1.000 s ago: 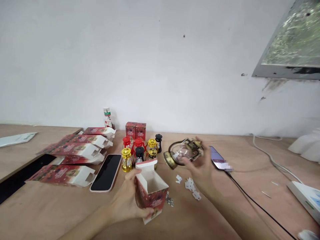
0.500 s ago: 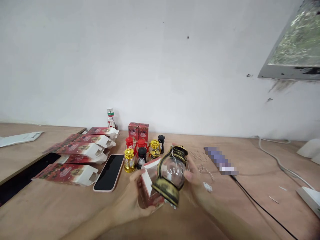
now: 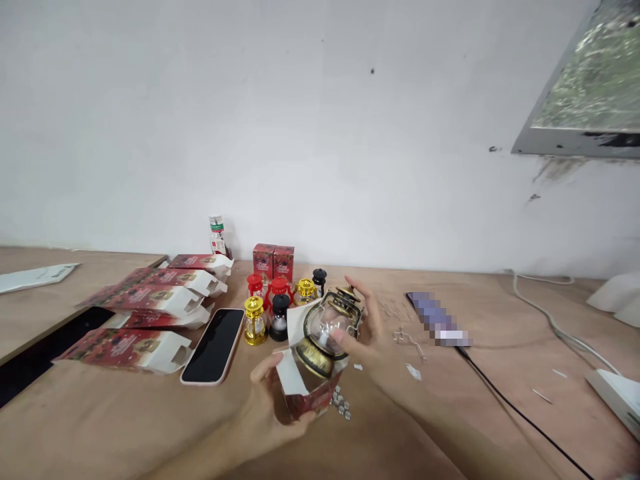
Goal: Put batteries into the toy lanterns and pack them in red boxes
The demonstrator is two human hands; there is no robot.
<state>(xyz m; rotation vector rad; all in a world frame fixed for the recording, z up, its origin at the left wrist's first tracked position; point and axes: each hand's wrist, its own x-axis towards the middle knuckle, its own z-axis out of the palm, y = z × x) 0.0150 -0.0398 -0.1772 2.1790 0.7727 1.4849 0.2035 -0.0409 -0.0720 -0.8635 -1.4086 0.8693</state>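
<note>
My left hand [image 3: 270, 407] is closed round a red printed cardboard box [image 3: 313, 399], its white flaps standing open toward me. A black and gold lantern [image 3: 325, 333] with a clear globe is gripped by my right hand [image 3: 367, 333], thumb on the globe and fingers behind the top. The lantern leans, with its base at the box's mouth and partly inside. Small silver button cells [image 3: 341, 404] lie on the table just right of the box. Beyond the box stand small lanterns, among them a gold one [image 3: 255, 321] and a black one [image 3: 279, 317].
Flattened red boxes [image 3: 135, 348] and a pink-edged phone [image 3: 213, 347] lie to the left. Two small red boxes [image 3: 273, 261] and a bottle [image 3: 217, 235] stand near the wall. At right are thin bent wires [image 3: 410, 339], a cabled phone [image 3: 435, 317] and a white cable [image 3: 550, 320].
My right hand has brought the lantern left and over the box, and its base has entered the open mouth. The box has tilted upward in my left hand, and the button cells show more.
</note>
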